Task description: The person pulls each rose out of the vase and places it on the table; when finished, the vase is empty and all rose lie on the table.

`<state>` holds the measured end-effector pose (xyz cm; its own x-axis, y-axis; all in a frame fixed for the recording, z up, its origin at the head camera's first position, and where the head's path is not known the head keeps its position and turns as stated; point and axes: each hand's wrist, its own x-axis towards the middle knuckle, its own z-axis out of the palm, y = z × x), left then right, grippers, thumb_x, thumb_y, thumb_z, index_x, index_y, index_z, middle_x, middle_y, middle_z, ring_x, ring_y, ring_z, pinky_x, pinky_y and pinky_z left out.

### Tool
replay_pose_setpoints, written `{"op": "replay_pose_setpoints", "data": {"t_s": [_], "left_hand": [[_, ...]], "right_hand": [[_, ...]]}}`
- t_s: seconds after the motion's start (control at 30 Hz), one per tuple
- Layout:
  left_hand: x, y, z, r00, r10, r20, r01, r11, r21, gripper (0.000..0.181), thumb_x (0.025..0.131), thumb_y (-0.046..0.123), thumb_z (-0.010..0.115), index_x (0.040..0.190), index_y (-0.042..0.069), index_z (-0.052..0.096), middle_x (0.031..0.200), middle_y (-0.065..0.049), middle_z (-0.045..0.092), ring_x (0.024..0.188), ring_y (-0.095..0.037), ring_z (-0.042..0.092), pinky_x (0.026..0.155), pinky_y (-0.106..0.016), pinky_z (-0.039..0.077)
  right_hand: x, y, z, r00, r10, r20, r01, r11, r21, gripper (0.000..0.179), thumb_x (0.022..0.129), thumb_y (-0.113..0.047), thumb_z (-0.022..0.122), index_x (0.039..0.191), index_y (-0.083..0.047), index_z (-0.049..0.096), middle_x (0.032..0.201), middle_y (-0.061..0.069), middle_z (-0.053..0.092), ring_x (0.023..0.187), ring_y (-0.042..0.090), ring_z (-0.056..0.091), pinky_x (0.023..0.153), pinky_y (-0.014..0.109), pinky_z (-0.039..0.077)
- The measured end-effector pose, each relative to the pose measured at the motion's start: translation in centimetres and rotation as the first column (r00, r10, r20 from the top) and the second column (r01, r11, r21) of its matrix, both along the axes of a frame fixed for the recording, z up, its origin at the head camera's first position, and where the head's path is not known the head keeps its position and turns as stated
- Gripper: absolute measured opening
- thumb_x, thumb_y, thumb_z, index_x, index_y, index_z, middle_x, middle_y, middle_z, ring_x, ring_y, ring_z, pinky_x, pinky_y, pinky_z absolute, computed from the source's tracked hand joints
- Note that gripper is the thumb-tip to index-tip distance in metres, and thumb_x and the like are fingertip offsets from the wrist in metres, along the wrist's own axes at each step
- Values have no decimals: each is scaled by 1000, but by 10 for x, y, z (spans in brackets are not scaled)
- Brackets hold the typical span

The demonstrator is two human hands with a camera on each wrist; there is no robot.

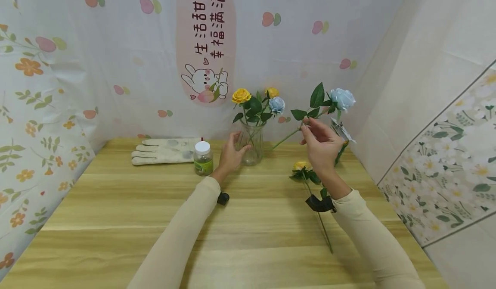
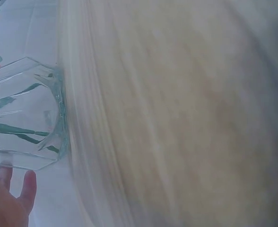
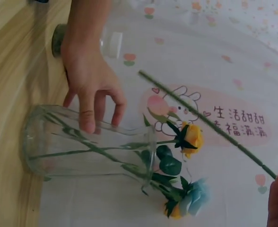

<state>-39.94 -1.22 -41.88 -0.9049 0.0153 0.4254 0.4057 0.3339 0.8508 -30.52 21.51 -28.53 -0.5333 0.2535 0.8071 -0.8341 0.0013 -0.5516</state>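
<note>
A clear glass vase [image 1: 253, 157] stands at the back of the table, holding two yellow roses [image 1: 241, 95] and a light blue rose [image 1: 277, 104]. My left hand [image 1: 229, 155] is at its left side, fingers loosely curved and fingertips right at the glass; the thumb overlaps the vase in the right wrist view. To the right of the vase, my right hand [image 1: 323, 149] pinches the green stem [image 3: 210, 123] of another light blue rose [image 1: 342, 98]. That stem slants in the air, its bare end pointing toward the vase. Below this hand, a yellow rose [image 1: 301, 166] lies on the table.
Left of the vase stand a white-lidded jar [image 1: 203, 159] and, farther left, a pale work glove [image 1: 166, 151] lying flat. Partly hidden behind my right hand is a silvery-white item [image 1: 341, 130] with green beneath it. Patterned cloth walls [image 1: 147, 65] close off the wooden table's back and sides.
</note>
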Motion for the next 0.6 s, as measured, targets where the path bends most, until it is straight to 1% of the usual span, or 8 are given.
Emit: {"op": "replay_pose_setpoints", "data": {"t_s": [0.13, 0.17, 0.27, 0.37, 0.4, 0.47, 0.53, 0.6], "left_hand": [[-1, 1, 0, 1000, 2, -10, -2, 1000, 2, 61, 88, 19, 78, 139, 9, 46, 145, -16, 51, 134, -30, 49, 111, -45, 37], [-2, 0, 1, 1000, 2, -10, -2, 1000, 3, 61, 88, 19, 78, 139, 9, 46, 145, -16, 51, 134, -30, 49, 111, -45, 37], [-1, 1, 2, 1000, 0, -17, 0, 1000, 3, 61, 87, 19, 78, 138, 8, 47, 145, -17, 51, 134, -31, 49, 112, -44, 37], [0, 1, -1, 1000, 4, -17, -4, 1000, -1, 60, 87, 18, 78, 138, 8, 47, 144, -18, 52, 133, -31, 49, 111, -45, 37], [0, 1, -2, 1000, 6, -17, -6, 1000, -2, 59, 87, 18, 78, 137, 9, 47, 144, -18, 52, 133, -32, 49, 111, -45, 38], [0, 1, -3, 1000, 10, -14, -10, 1000, -4, 59, 87, 16, 78, 137, 9, 48, 143, -19, 52, 133, -32, 50, 110, -47, 38], [0, 1, -3, 1000, 10, -9, -10, 1000, -7, 58, 88, 16, 78, 138, 10, 48, 144, -18, 52, 133, -32, 50, 110, -46, 38], [-1, 0, -2, 1000, 10, -6, -11, 1000, -11, 58, 88, 18, 77, 138, 10, 48, 144, -17, 52, 133, -31, 49, 110, -46, 38]], "right_hand": [[8, 9, -7, 995, -42, 85, 37, 998, 58, 22, 83, 17, 68, 105, 17, 69, 94, 9, 76, 70, 9, 70, 49, 18, 51], [10, 11, -8, 993, -49, 107, 40, 996, 79, 22, 83, 16, 68, 105, 18, 68, 94, 13, 75, 68, 8, 69, 47, 18, 50], [20, 15, -12, 982, -73, 174, 46, 987, 154, 21, 84, 15, 68, 105, 18, 68, 94, 15, 75, 66, 7, 68, 45, 18, 48], [33, 14, -11, 968, -92, 232, 36, 971, 238, 21, 85, 14, 68, 106, 18, 68, 96, 24, 72, 63, 6, 66, 43, 19, 46], [37, 14, -10, 963, -98, 252, 30, 965, 259, 21, 85, 14, 68, 106, 18, 68, 96, 24, 72, 63, 5, 66, 43, 19, 46], [44, 14, -8, 950, -108, 294, 16, 954, 299, 21, 85, 15, 67, 106, 19, 67, 97, 31, 69, 57, 4, 63, 42, 20, 45], [44, 19, -13, 934, -117, 338, -1, 944, 331, 21, 85, 14, 67, 106, 18, 68, 99, 34, 67, 50, 4, 58, 41, 20, 44], [42, 25, -20, 914, -137, 382, -15, 930, 368, 21, 86, 11, 68, 107, 13, 70, 101, 32, 68, 48, 5, 57, 40, 21, 44]]}}
